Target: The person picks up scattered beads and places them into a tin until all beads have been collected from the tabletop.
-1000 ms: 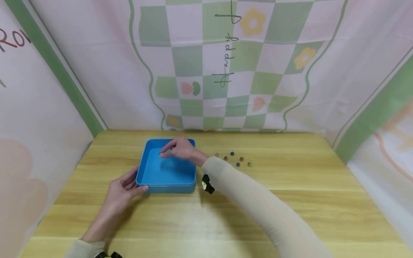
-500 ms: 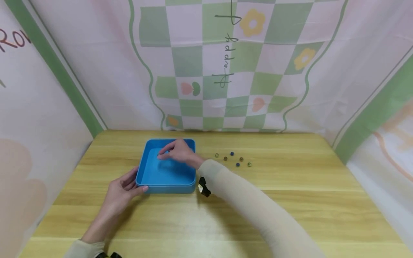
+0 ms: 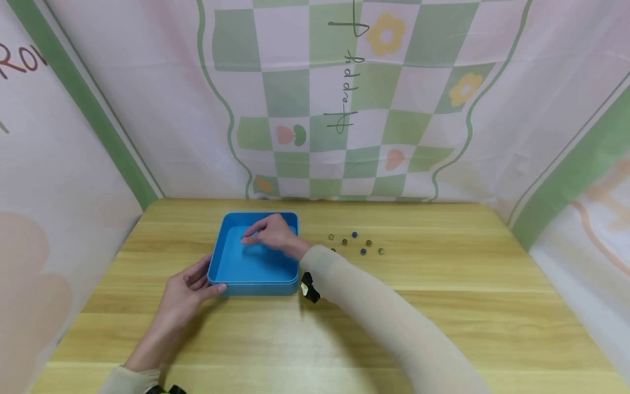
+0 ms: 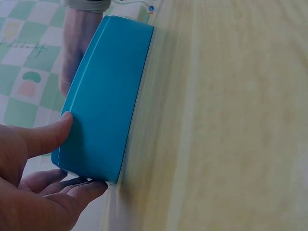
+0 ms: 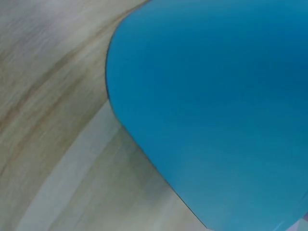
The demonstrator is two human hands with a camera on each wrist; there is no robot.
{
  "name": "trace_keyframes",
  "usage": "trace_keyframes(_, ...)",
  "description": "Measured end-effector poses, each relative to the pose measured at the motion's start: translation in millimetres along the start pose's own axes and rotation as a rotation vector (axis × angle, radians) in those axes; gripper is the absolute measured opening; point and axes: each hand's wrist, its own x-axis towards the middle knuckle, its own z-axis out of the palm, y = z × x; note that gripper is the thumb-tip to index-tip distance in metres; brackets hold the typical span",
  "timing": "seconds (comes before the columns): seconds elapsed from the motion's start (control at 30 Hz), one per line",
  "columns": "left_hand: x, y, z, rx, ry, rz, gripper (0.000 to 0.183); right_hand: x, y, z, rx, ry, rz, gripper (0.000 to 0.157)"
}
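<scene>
A shallow square blue box [image 3: 253, 268] rests on the wooden table. At its front left corner my left hand [image 3: 183, 290] holds it; the left wrist view shows the thumb [image 4: 50, 137] on the front wall and the other fingers [image 4: 79, 195] round the side. My right hand [image 3: 273, 232] reaches inside over the box floor. Its thumb and forefinger pinch a small dark marble [image 3: 243, 238], mostly covered by the fingertips. From the right wrist only the outer blue wall [image 5: 207, 110] shows, and the hand is hidden behind it.
Right of the box lie several glass marbles, among them a blue one [image 3: 363, 251], a brownish one [image 3: 368, 243] and a clear greenish one [image 3: 381, 251]. One dark marble [image 3: 333, 250] peeks out beside the right sleeve [image 3: 384, 306]. A printed cloth [image 3: 325, 164] hangs behind the table [image 3: 418, 328].
My right hand has shifted slightly left and nearer to me within the box. Beside the right cuff a dark marble has come into sight. The left hand and box stay put.
</scene>
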Motion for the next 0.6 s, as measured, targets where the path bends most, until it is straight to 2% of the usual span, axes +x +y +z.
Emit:
trace_keyframes(0.4, -0.5, 3.0, -0.4, -0.012, 0.002, -0.001, 0.081, -0.7, -0.9, -2.5, 0.021, 0.000, 0.008, 0.014)
trace_keyframes(0.6, -0.4, 2.6, -0.7, -0.029, -0.001, -0.017, 0.082, -4.0, -8.0, -17.8, -0.005, -0.002, -0.015, 0.015)
